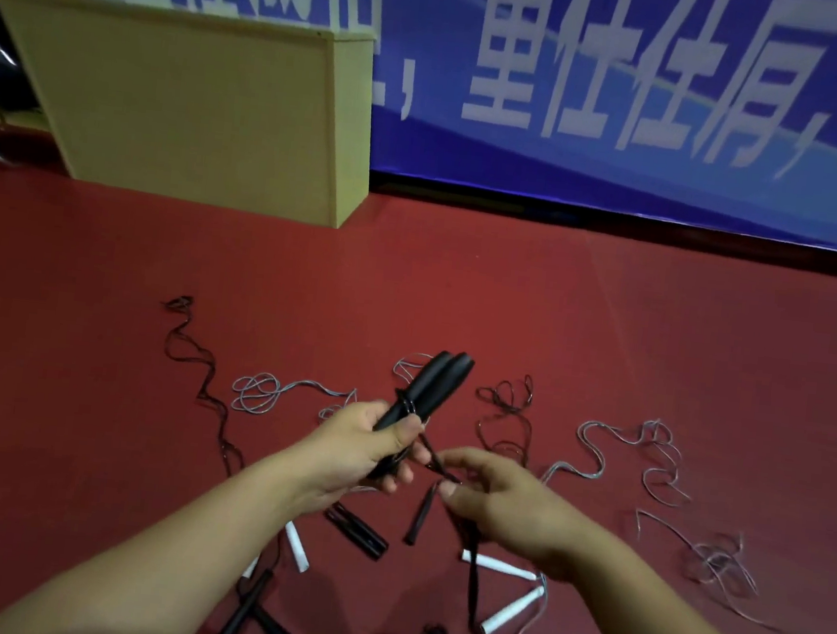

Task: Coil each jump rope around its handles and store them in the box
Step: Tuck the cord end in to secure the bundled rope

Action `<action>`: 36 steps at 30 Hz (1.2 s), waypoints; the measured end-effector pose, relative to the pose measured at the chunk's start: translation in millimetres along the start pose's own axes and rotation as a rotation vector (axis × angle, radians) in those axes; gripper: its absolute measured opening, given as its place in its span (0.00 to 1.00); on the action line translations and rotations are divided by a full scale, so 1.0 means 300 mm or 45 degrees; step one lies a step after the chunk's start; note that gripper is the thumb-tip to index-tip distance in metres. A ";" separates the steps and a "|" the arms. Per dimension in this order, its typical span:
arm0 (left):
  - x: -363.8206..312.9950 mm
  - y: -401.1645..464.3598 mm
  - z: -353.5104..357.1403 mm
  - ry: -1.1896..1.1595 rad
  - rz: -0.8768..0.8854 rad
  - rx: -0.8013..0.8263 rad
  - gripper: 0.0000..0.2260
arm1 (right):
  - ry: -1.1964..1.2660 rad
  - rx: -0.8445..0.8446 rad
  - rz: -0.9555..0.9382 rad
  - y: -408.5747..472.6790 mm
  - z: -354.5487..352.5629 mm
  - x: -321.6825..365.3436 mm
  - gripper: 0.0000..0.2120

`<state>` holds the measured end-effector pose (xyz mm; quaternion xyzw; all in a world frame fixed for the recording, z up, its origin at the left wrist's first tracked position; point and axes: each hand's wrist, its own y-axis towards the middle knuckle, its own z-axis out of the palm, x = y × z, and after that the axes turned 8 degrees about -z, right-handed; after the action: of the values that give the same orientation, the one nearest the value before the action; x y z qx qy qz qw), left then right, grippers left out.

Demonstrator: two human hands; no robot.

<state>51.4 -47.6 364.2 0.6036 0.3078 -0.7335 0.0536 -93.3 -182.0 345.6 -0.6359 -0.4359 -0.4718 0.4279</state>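
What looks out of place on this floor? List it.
Nothing looks damaged, but the floor is a mess: loose black ropes and grey ropes sprawl uncoiled, with black handles and white handles scattered at odd angles. Only the handle pair in the left hand is being wound.

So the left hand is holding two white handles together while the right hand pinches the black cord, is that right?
Not quite: the head view shows the two handles gripped together in the left hand are black, not white. The white handles lie on the red floor. The rest holds: the right hand pinches the black cord.
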 end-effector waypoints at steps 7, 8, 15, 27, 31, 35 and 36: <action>-0.001 0.050 -0.068 0.166 0.004 -0.227 0.09 | -0.009 -0.294 0.124 0.054 0.014 0.007 0.04; 0.001 0.054 -0.075 0.211 0.003 -0.237 0.10 | -0.081 -0.301 0.130 0.053 0.005 0.004 0.06; 0.023 0.093 -0.116 0.671 -0.069 -0.383 0.13 | -0.503 -0.216 0.104 0.026 -0.049 0.026 0.17; 0.006 0.049 -0.171 0.362 -0.324 0.075 0.13 | -0.712 -0.164 -0.218 -0.061 -0.114 0.113 0.16; 0.045 0.051 -0.144 0.590 -0.236 0.042 0.12 | -0.613 0.069 -0.289 -0.088 -0.083 0.125 0.14; 0.071 0.088 -0.106 0.709 -0.115 -0.147 0.05 | -0.646 0.074 -0.364 -0.088 -0.060 0.139 0.14; 0.070 0.100 -0.111 0.713 -0.079 -0.193 0.05 | -0.677 0.064 -0.380 -0.090 -0.055 0.144 0.12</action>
<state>87.8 -48.2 330.5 0.7673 0.3828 -0.5144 -0.0109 -115.3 -184.4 394.5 -0.6551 -0.6327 -0.3357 0.2403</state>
